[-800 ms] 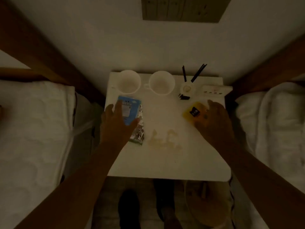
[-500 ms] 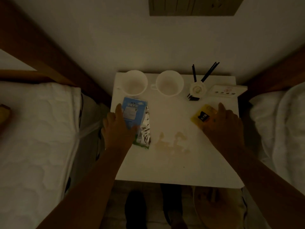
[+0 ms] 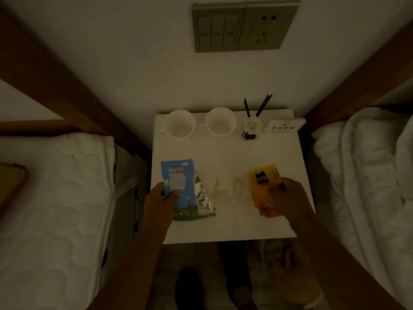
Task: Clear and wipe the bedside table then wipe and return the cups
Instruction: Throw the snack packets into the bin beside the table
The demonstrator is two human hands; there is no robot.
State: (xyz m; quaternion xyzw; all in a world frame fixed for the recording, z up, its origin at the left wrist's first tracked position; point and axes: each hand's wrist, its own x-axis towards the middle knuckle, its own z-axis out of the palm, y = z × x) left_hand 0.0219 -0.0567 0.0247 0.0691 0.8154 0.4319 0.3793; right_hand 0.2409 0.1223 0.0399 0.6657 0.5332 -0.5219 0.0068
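Note:
A white bedside table (image 3: pixel 225 153) stands between two beds in dim light. Two white cups sit at its back: the left cup (image 3: pixel 180 123) and the right cup (image 3: pixel 220 124). A brownish spill stain (image 3: pixel 220 189) marks the middle of the tabletop. My left hand (image 3: pixel 161 201) grips a blue and silver snack packet (image 3: pixel 183 189) near the table's left edge. My right hand (image 3: pixel 285 201) holds a yellow-orange wrapper (image 3: pixel 260 182), lifted a little over the table's right side.
A white reed diffuser with black sticks (image 3: pixel 252 125) and a small white sign card (image 3: pixel 283 125) stand at the back right. White beds (image 3: pixel 55 198) (image 3: pixel 366 175) flank the table. A switch and socket panel (image 3: pixel 243 25) is on the wall. A bin (image 3: pixel 288 271) sits below the table's front.
Both hands have closed on their packets and pulled them toward me off the tabletop. The view has tilted upward, showing the wall panel.

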